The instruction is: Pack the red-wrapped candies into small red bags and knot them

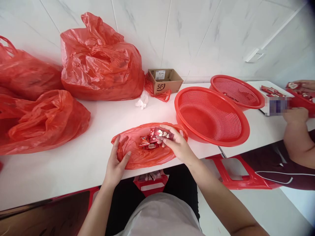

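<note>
My right hand [179, 146] grips a dark red wrapped candy packet [165, 134] with pale lettering, between thumb and fingers, over an opened red plastic bag [137, 160]. Inside the bag lie several small wrapped sweets, among them an orange-red packet [144, 141] and a red one [151, 146] partly beneath the held packet. At the bag's left edge, my left hand [116, 165] has thumb and fingers apart, touching the plastic. The bag rests near the table's front edge.
Big filled red bags [103, 65] crowd the back and left. A small cardboard box [168, 84] and crumpled tissue [142, 101] lie behind my bag. Right of it stand two red plastic baskets [211, 114]. Farther right, another person's hand [296, 115] is near a pixelated object and red packets.
</note>
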Demonstrator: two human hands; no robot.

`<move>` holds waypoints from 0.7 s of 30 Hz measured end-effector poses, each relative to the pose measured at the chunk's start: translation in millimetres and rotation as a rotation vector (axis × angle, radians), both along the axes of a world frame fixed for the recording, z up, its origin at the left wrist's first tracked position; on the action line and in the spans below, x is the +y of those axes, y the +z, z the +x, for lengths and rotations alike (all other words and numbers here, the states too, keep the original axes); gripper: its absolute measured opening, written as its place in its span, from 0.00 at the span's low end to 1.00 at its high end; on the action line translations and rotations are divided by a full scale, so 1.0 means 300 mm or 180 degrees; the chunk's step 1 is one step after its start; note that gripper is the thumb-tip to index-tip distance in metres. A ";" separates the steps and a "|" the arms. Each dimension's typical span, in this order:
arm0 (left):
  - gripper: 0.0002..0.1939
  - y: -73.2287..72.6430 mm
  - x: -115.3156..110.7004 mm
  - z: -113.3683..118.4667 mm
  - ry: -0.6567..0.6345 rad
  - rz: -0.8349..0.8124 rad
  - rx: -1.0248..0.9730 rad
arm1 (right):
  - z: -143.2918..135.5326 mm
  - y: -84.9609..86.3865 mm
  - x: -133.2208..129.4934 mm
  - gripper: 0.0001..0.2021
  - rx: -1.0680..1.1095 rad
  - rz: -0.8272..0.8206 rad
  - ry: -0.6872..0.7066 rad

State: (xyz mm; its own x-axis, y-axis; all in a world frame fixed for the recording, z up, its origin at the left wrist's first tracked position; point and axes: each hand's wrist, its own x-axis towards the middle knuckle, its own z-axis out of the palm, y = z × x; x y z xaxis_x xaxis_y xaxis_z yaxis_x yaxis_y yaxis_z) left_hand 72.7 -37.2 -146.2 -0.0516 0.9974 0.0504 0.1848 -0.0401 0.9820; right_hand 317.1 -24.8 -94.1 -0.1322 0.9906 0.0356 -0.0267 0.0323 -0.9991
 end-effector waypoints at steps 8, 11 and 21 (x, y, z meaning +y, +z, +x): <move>0.39 0.007 -0.002 0.003 -0.0009 0.0013 0.0069 | -0.035 -0.060 -0.024 0.11 -0.1352 0.1652 -0.0492; 0.38 0.005 0.000 0.004 0.0001 0.0017 0.0059 | -0.034 -0.078 -0.023 0.12 -0.1693 0.1809 -0.0665; 0.37 0.009 -0.023 0.015 0.0035 0.0075 0.0442 | 0.020 0.125 -0.133 0.05 -0.2358 0.1794 -0.0775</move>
